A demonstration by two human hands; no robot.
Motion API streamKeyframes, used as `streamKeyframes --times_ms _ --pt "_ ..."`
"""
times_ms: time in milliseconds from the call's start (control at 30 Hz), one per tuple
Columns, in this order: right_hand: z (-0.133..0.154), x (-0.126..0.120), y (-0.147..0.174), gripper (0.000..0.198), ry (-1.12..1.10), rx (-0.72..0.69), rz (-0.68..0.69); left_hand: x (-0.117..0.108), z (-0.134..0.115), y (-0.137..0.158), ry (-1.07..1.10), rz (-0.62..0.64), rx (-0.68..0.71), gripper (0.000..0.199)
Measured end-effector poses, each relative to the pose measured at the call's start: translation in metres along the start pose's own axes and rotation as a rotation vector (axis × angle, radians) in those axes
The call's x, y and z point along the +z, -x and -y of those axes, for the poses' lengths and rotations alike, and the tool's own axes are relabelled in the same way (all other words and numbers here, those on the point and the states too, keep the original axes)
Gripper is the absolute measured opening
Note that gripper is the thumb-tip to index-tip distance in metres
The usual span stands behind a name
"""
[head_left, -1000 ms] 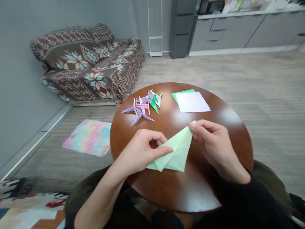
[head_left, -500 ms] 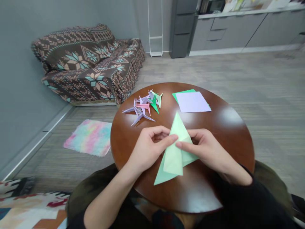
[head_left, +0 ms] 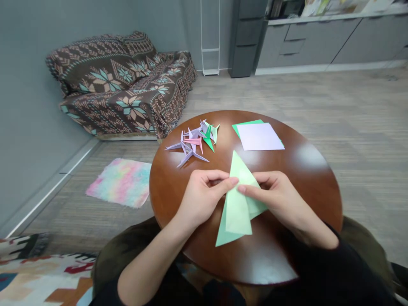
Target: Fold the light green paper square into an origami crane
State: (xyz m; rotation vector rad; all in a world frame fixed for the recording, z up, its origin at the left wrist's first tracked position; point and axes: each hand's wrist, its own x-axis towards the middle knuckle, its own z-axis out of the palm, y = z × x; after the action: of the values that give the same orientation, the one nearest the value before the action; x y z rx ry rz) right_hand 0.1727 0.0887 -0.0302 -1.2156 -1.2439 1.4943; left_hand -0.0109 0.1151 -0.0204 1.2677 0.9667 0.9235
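Around the middle of the frame, slightly below and right of centre, I have a folded light green paper [head_left: 237, 212] pinched in both hands, my left hand [head_left: 205, 197] on its left edge and my right hand [head_left: 279, 195] on its right, thumbs close together on the facing side. Its narrow tip points to the top of the frame and its wider flaps spread below my thumbs, over the round brown table [head_left: 306, 182]. Left of and above my grip lie folded paper pieces [head_left: 193, 142] (mostly lilac, with pink and green among them), while a lilac sheet [head_left: 261, 137] overlaps a green sheet [head_left: 236, 128] right of centre.
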Motion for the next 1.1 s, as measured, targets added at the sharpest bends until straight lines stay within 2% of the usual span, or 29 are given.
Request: streamKeyframes --times_ms 167,300,467,733,900,1100 --pt "-0.002 -0.002 -0.001 0.032 0.017 -0.015 0.004 0.002 0.0 0.0 -0.011 -0.018 0.014 0.022" --pt "-0.002 -0.001 -0.002 0.031 0.011 0.027 0.044 0.001 0.004 -0.002 0.001 -0.043 -0.006 0.02" --pt "-0.001 -0.002 -0.002 0.027 0.034 0.055 0.035 -0.001 0.009 -0.006 0.087 -0.008 -0.028 0.02" --pt "0.0 -0.005 -0.003 0.029 0.06 0.08 0.026 -0.002 0.012 -0.006 0.058 0.015 -0.037 0.022" --pt "0.003 -0.005 -0.002 0.026 0.076 0.095 0.078 0.001 0.017 -0.008 0.118 0.012 -0.025 0.021" --pt "0.004 -0.002 -0.001 0.027 0.143 0.114 0.155 0.003 0.015 -0.011 0.166 -0.061 0.01 0.016"
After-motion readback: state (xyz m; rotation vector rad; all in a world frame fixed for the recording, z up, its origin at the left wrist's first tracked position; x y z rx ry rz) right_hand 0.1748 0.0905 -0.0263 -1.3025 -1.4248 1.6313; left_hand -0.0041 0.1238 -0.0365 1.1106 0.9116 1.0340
